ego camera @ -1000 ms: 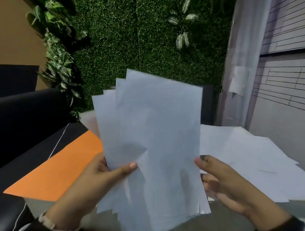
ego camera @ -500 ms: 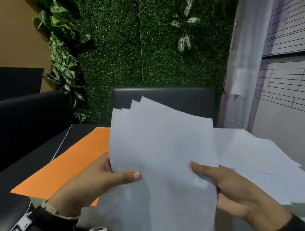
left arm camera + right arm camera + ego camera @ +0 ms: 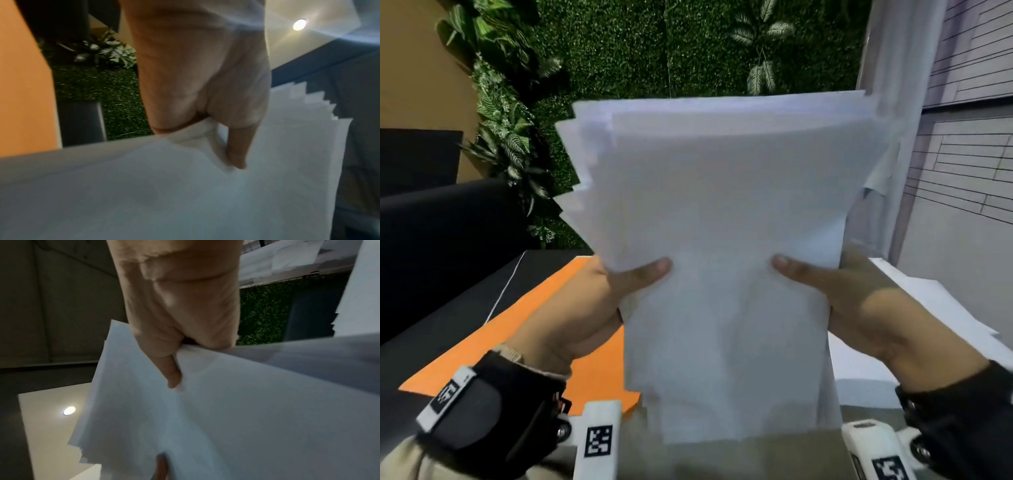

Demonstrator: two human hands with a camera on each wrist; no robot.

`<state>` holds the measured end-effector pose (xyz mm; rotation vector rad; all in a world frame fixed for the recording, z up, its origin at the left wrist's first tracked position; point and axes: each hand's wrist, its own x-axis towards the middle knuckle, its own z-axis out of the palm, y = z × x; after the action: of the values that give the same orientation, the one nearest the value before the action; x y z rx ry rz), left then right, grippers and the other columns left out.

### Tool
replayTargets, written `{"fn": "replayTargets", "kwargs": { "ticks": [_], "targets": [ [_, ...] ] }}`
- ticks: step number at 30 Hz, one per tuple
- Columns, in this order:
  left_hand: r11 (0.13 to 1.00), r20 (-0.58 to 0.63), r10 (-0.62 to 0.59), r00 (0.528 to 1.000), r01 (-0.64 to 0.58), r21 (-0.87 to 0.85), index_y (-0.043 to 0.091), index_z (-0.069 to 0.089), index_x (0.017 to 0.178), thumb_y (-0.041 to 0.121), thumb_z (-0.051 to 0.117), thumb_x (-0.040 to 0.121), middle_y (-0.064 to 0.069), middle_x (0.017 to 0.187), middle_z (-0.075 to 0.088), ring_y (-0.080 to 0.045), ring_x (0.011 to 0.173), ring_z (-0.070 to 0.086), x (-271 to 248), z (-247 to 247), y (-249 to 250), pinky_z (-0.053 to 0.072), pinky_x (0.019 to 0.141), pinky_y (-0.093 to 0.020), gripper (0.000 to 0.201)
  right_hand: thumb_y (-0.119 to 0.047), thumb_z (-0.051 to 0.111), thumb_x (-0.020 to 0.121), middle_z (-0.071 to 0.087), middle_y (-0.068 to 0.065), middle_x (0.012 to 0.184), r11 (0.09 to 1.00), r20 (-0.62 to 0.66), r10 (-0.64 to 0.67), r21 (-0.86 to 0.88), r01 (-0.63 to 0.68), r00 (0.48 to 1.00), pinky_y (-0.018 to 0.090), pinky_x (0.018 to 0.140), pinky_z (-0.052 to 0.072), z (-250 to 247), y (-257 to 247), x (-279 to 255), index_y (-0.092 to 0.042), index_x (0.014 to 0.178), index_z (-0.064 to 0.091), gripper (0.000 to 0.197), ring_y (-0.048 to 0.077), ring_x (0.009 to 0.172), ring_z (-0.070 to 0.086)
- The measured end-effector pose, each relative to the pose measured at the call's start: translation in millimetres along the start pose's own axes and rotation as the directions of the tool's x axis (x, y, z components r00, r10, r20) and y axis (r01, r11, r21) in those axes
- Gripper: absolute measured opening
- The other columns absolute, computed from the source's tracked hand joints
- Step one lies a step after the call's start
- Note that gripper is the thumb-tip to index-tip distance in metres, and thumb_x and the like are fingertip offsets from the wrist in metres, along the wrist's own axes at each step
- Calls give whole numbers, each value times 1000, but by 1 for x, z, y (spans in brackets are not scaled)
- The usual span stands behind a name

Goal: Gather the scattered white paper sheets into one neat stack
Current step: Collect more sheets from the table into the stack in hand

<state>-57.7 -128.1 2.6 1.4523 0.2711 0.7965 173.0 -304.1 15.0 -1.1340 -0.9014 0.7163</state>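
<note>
A bundle of white paper sheets [image 3: 722, 240] stands upright in front of me, its left edges fanned and uneven. My left hand [image 3: 599, 308] grips its left side with the thumb laid across the front sheet. My right hand [image 3: 852, 301] grips the right side in the same way. In the left wrist view the left hand [image 3: 205, 97] pinches the white paper sheets [image 3: 144, 194]. The right wrist view has the right hand [image 3: 180, 329] pinching the white paper sheets [image 3: 226, 418]. More white sheets [image 3: 928, 308] lie spread on the table at the right.
An orange sheet [image 3: 524, 329] lies on the dark table [image 3: 448, 325] at the left. Behind it are black seats [image 3: 441, 219] and a green plant wall [image 3: 654, 51]. A pale curtain [image 3: 887, 68] and a grey wall stand at the right.
Both hands have lifted the bundle higher and closer to me. The fanned sheets have drawn more squarely together. The right hand, which was only touching the edge, now grips it.
</note>
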Motion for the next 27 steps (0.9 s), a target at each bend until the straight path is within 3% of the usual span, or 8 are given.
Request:
{"fn": "replayTargets", "kwargs": {
  "ticks": [4,6,8,11,13,20,24,27],
  "targets": [
    [981,-157,190,969,-181,68,18,74,130,17,72,97,0,124,83,-21,114,80,5,25,8,66,92,-36,33,-23,77,92,83,-5,102,972,-108,-176,-175,156,978,26,77,65,11,-10,-2,-18,111,77,20,14,91,80],
    [966,-226,254,941,-234,113,18,76,124,14,72,101,3,114,85,-17,105,83,6,38,6,65,84,-31,24,-37,80,90,81,-20,92,932,-123,-245,-305,198,962,7,64,56,17,-7,-6,-26,100,78,15,-3,81,76],
    [956,-266,281,922,-246,159,19,76,124,13,72,103,8,109,86,-11,98,83,6,48,0,63,74,-22,22,-43,81,86,78,-25,90,916,-129,-247,-353,188,960,0,60,49,22,0,-6,-31,95,77,15,-13,80,71],
    [964,-278,230,933,-179,195,20,74,132,12,71,105,8,116,85,-11,104,82,5,58,-19,63,77,-22,29,-36,80,91,82,-17,100,930,-148,-233,-323,176,961,17,81,61,26,23,0,-30,104,77,14,-3,90,76],
    [975,-272,167,948,-118,188,22,75,131,13,71,105,9,116,85,-12,105,82,4,59,-31,64,78,-24,28,-35,74,96,80,-24,95,938,-146,-178,-324,123,973,29,87,64,27,37,3,-35,101,74,5,-1,87,76],
    [967,-319,246,915,-255,16,25,75,121,14,73,101,10,112,85,-10,101,82,7,61,-25,64,77,-24,23,-41,68,99,71,-24,78,945,-174,-250,-258,200,953,9,62,56,17,33,5,-39,89,61,12,-5,78,71],
    [994,-251,60,966,-34,108,20,78,124,17,73,102,7,113,86,-17,107,82,7,61,-50,65,83,-31,23,-28,74,98,78,-24,86,946,-192,-197,-293,136,961,17,71,59,13,63,3,-33,91,71,9,-1,84,75],
    [992,-258,55,965,-24,121,18,77,125,16,74,102,5,112,86,-17,105,82,9,57,-55,67,84,-33,24,-25,76,97,79,-24,89,952,-181,-172,-284,116,968,9,68,55,7,68,1,-31,96,73,7,-2,85,75]
  ]
}}
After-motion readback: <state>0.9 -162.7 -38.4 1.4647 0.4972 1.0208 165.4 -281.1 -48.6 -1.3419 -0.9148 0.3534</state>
